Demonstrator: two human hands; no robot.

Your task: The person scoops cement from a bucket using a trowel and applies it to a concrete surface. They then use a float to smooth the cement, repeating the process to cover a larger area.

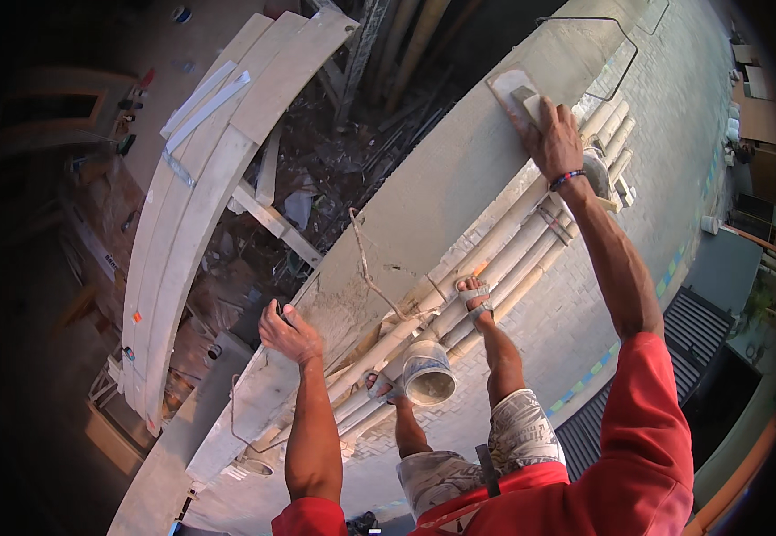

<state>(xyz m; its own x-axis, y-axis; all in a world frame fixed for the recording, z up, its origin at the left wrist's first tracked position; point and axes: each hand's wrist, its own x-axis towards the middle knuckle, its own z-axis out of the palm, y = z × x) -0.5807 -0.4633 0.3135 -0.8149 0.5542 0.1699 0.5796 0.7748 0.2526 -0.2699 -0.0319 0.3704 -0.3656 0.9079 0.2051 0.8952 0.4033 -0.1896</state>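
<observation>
My right hand (555,143) grips the handle of a plastering float (506,89), a flat board lying against the grey plastered band along the wall top (432,205). A bracelet circles that wrist. My left hand (291,335) is beside the wall's far edge, lower down, with its fingers curled. Something small and dark shows at those fingers, too little to name. A bent rod (364,259) rises from the wall between my hands. Below, a bucket (429,373) smeared with mortar hangs or stands by the poles; I cannot tell which.
My sandalled feet stand on bundled bamboo poles (522,255) along the wall. Another bucket (595,171) is beyond my right forearm. Bent wire bars (624,62) stick out at the far end. Past the wall are curved boards (200,179) and a deep drop with debris; paving (575,304) lies far below.
</observation>
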